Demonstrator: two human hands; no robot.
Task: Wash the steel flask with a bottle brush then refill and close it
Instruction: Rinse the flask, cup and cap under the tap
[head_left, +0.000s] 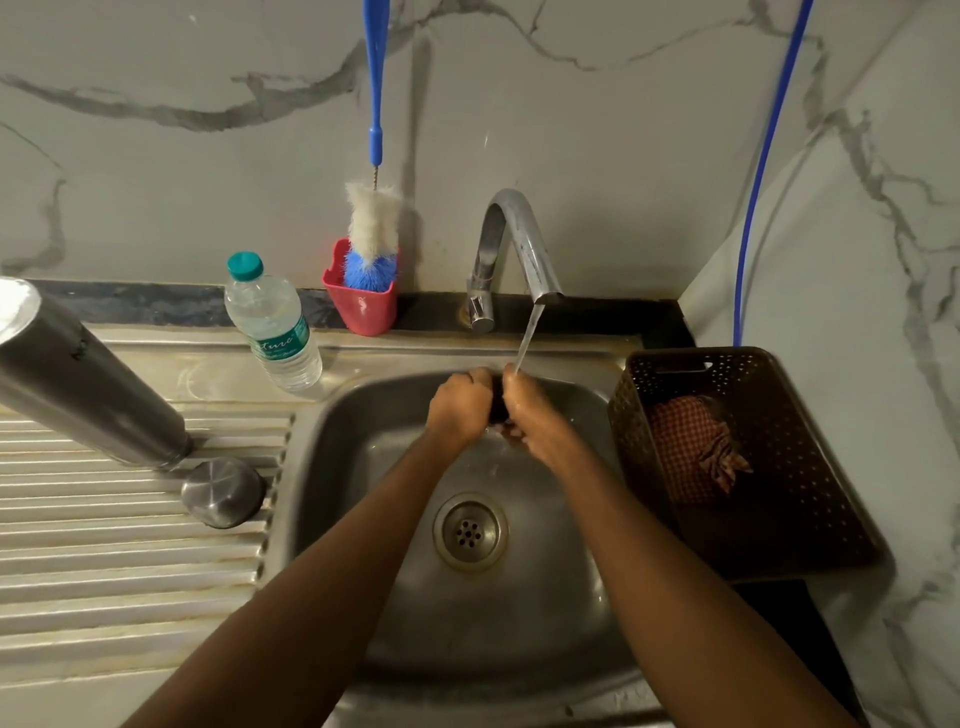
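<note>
Mid-frame, under the running tap (519, 249), my left hand (460, 408) and right hand (535, 418) both curl their fingers round a small dark thing (498, 405); the steel flask (88, 384) stands far left.

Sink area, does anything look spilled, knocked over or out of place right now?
Nothing stands out. The steel flask stands on the drainboard, a steel cap beside it. The bottle brush sits in its red cup, and water from the tap falls on the left hand and right hand over the sink.
</note>
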